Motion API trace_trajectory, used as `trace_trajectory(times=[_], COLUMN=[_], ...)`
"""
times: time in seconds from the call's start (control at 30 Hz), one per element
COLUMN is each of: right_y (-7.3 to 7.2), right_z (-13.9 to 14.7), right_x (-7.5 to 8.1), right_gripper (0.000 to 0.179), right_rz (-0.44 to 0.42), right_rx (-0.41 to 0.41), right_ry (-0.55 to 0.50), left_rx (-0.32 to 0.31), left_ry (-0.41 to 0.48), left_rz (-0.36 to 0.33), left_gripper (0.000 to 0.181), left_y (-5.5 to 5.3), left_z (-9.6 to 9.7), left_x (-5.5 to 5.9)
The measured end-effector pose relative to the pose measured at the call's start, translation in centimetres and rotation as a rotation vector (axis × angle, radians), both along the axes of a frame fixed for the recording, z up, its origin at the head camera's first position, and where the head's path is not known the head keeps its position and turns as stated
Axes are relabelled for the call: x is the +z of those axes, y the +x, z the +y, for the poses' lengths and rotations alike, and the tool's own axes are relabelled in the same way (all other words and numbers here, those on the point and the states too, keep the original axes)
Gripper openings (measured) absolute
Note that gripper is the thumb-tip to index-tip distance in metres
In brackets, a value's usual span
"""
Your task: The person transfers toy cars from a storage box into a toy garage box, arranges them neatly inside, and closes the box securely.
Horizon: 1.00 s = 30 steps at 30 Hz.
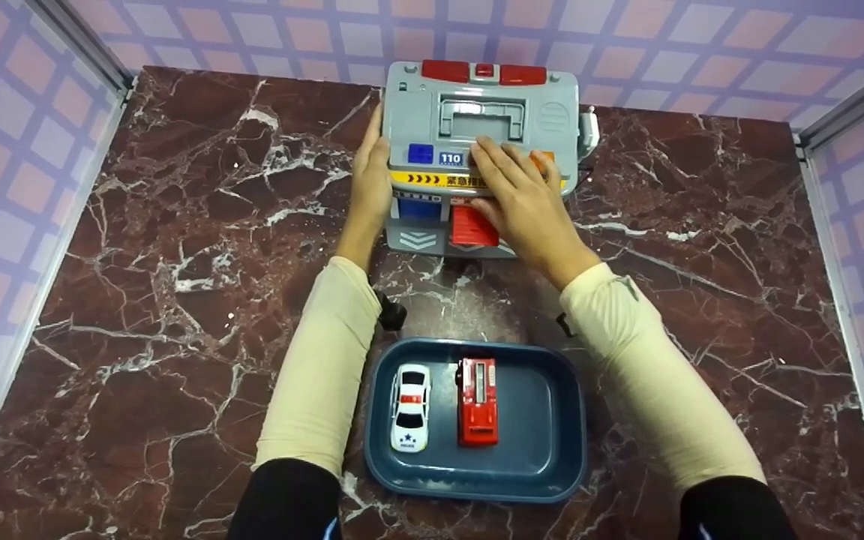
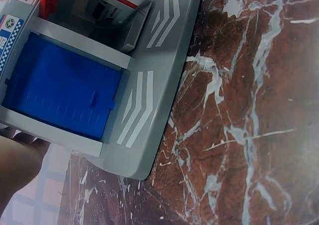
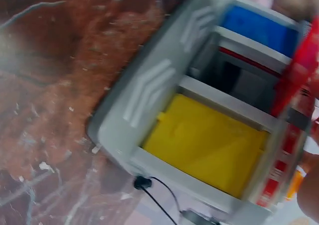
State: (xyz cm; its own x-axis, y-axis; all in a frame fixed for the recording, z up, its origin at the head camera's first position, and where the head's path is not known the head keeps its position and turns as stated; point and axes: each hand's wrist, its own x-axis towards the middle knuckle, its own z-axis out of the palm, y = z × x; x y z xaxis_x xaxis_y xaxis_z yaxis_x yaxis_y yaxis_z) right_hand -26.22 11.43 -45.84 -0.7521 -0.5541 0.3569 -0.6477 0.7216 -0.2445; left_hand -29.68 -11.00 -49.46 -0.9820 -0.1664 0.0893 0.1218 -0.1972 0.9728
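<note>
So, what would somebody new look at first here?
Probably the grey toy garage at the top of the head view, its red door sticking out between the blue door and the yellow door, with the right fingers resting on top. Next, the white police car and red truck, side by side in the dark blue tray below.

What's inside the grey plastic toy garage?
Under the raised red plastic door, part of the middle bay shows, with a red strip inside; its depths can't be made out. The shut blue plastic door and yellow plastic door hide whatever is behind them.
</note>
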Motion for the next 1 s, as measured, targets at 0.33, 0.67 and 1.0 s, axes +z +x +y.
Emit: trace_trajectory(times=[0.33, 0.67, 1.0], right_y=[4.5, 9.2, 12.4], right_z=[1.5, 2.7, 3.8], right_x=[2.3, 3.1, 2.5], right_gripper=[0.058, 0.056, 0.045], right_rz=[0.053, -0.183, -0.652], right_rx=[0.086, 0.070, 0.060], right_ry=[-0.398, -0.522, -0.666], left_rx=[-0.005, 0.003, 0.004], left_ry=[0.017, 0.008, 0.020], left_rz=[0.034, 0.030, 0.027], left_gripper=[0.052, 0.052, 0.052], left_y=[-0.1, 0.1, -0.1], left_z=[-0.3, 0.0, 0.2], left_x=[-0.1, -0.1, -0.1])
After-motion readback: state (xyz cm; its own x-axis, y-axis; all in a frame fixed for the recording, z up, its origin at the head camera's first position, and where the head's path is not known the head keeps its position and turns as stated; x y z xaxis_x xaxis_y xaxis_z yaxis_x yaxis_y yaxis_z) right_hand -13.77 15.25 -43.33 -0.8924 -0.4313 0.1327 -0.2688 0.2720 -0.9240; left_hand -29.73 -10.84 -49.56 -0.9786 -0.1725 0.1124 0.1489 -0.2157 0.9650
